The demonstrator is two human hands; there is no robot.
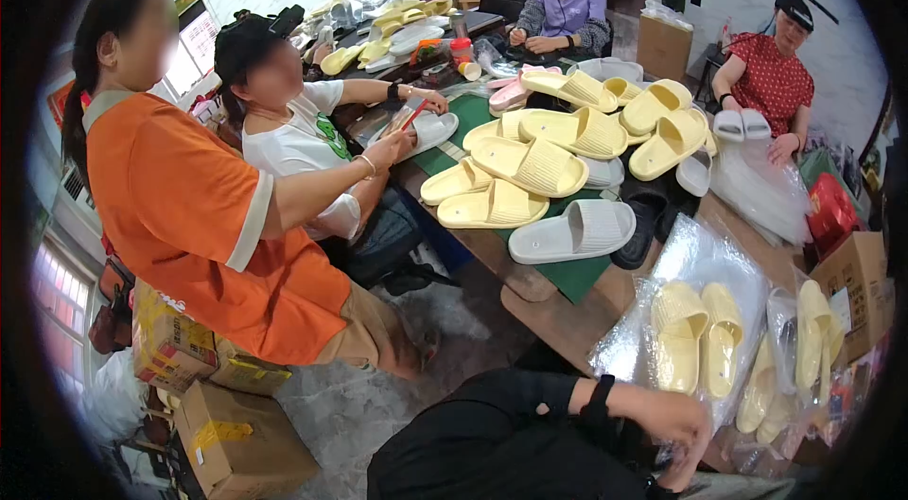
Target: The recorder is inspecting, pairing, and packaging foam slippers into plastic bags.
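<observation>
Head view: the person's left hand (673, 420) enters from six o'clock on a black-sleeved forearm, wrist bent, fingers curled around the lower edge of a clear bag (662, 273) holding yellow slippers (698, 334) on the tabletop (558, 315). The right hand is out of sight. More bagged slippers (813, 339) lie at three o'clock.
</observation>
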